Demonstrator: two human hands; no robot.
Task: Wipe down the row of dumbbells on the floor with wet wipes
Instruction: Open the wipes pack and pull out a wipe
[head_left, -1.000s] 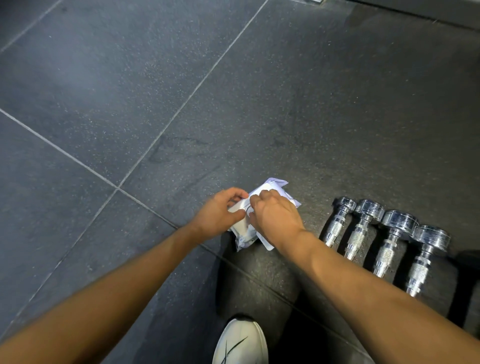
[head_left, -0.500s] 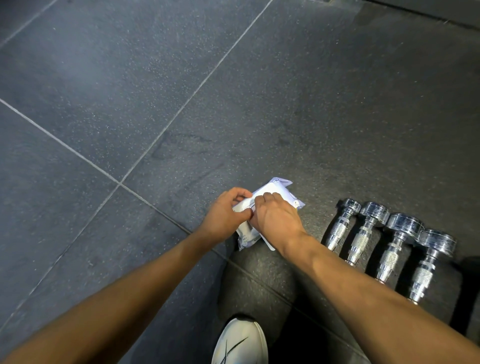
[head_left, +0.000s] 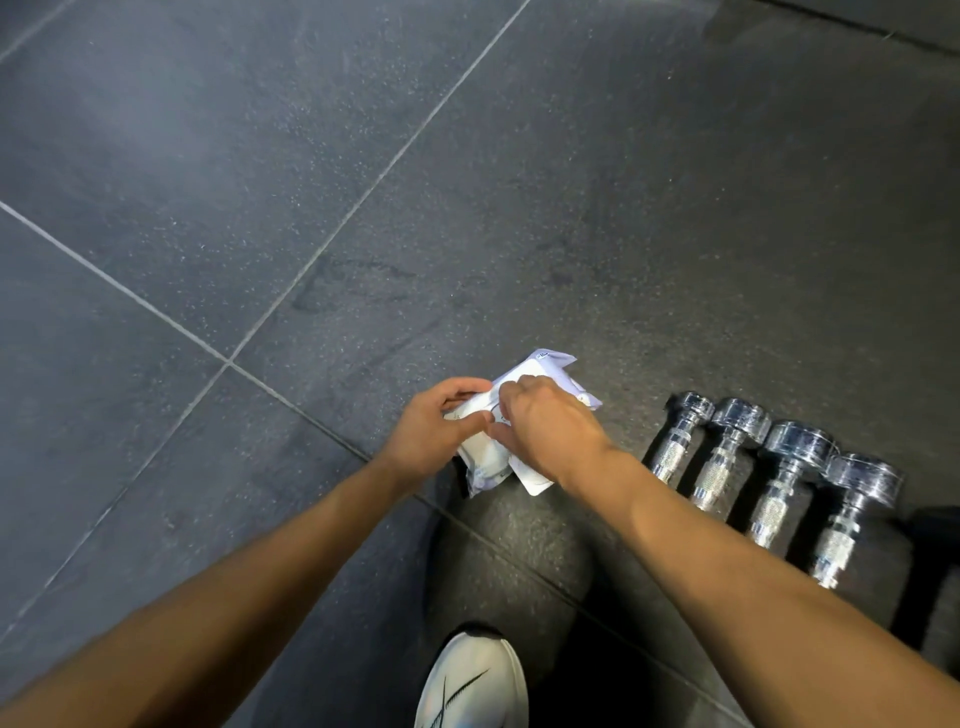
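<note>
A white pack of wet wipes (head_left: 540, 371) is held above the dark floor between both hands. My left hand (head_left: 434, 434) grips its left side with curled fingers and thumb. My right hand (head_left: 550, 428) pinches at the pack's top face, where its flap sits; the fingertips hide what they hold. To the right, several chrome dumbbells (head_left: 779, 467) lie side by side in a row on the floor, their near ends hidden by my right forearm.
The floor is dark grey speckled tile (head_left: 311, 156) with pale grout lines. My white shoe (head_left: 470, 686) shows at the bottom edge. A dark object (head_left: 940, 597) sits right of the dumbbells at the frame edge.
Both hands stay on the pack, fingers shifting slightly at its top. The view has drifted a little, so the dumbbells sit slightly lower and further right.
</note>
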